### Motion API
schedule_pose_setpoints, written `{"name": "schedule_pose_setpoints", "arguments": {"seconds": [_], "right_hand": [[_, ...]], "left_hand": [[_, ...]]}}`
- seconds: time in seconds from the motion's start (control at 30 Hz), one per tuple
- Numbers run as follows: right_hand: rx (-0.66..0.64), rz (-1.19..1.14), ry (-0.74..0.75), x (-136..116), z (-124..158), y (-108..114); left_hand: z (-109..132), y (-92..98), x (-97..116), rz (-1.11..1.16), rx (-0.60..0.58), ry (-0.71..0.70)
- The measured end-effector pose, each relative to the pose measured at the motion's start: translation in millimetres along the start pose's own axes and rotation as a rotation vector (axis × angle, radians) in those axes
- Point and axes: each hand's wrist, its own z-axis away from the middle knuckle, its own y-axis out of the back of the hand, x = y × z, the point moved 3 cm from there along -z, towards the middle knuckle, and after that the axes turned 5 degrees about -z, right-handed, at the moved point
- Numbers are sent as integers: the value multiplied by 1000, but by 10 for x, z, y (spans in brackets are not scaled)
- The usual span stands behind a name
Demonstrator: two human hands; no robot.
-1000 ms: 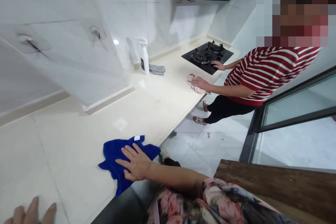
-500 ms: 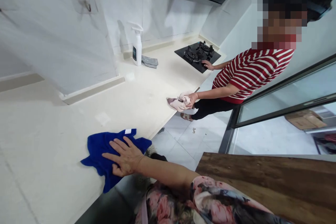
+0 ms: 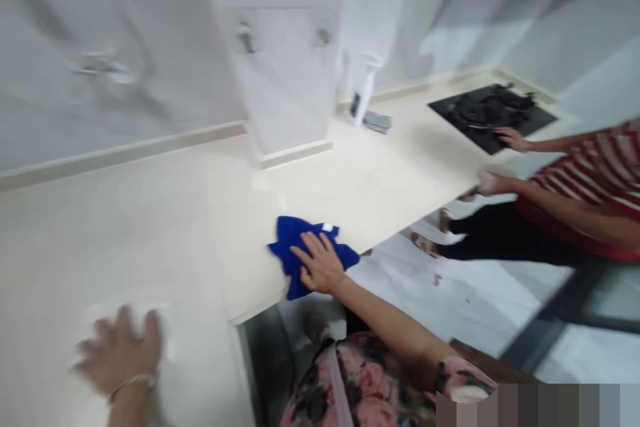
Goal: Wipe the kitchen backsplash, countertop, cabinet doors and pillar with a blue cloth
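My right hand (image 3: 320, 263) lies flat with fingers spread on a blue cloth (image 3: 291, 237). The cloth is crumpled near the front edge of the pale countertop (image 3: 225, 213), with a white tag showing at its far side. At the lower left my left hand (image 3: 123, 350) is over the counter, fingers spread and a bracelet at the wrist. It is blurred by motion and holds nothing; whether it touches the surface I cannot tell.
A white spray bottle (image 3: 366, 90) and a folded grey cloth (image 3: 377, 122) stand by the wall. Further right is a black gas hob (image 3: 487, 113). A co-worker in a striped shirt (image 3: 590, 173) stands there, one hand at the hob, the other holding a pale cloth (image 3: 487, 180).
My view has swung left, so the hob and co-worker sit further right. My left hand has come into view. The right hand still rests on the blue cloth.
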Motion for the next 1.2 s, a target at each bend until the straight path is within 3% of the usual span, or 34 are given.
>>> {"name": "schedule_pose_setpoints", "arguments": {"seconds": [0.1, 0.23, 0.3, 0.4, 0.43, 0.5, 0.63, 0.73, 0.8, 1.0, 1.1, 1.2], "right_hand": [[-9, 30, 37, -6, 9, -15], [12, 95, 58, -5, 37, -18], [22, 123, 70, -10, 61, -14], [35, 149, 92, -11, 100, -13], [41, 157, 98, -7, 111, -17], [57, 173, 108, 8, 126, -35], [77, 184, 129, 31, 132, -85], [74, 194, 138, 34, 129, -99], [71, 202, 138, 37, 124, -95], [56, 195, 137, 39, 109, -61], [58, 203, 136, 31, 104, -41], [56, 215, 134, 30, 95, -30]], "left_hand": [[196, 76, -109, 149, -58, 104], [757, -31, 266, 202, -58, 20], [1227, -133, 564, 230, -83, -181], [1876, -248, 958, 268, -191, -656], [2011, -251, 1044, 272, -187, -854], [2027, -247, 1055, 224, -158, -914], [1522, -179, 668, 150, -116, -622], [1127, -131, 228, 143, -95, -467], [915, -115, -121, 131, -76, -272], [649, -44, -1061, 143, -89, 160], [619, -45, -1276, 178, -96, 322], [586, -99, -1254, 191, -85, 380]]}}
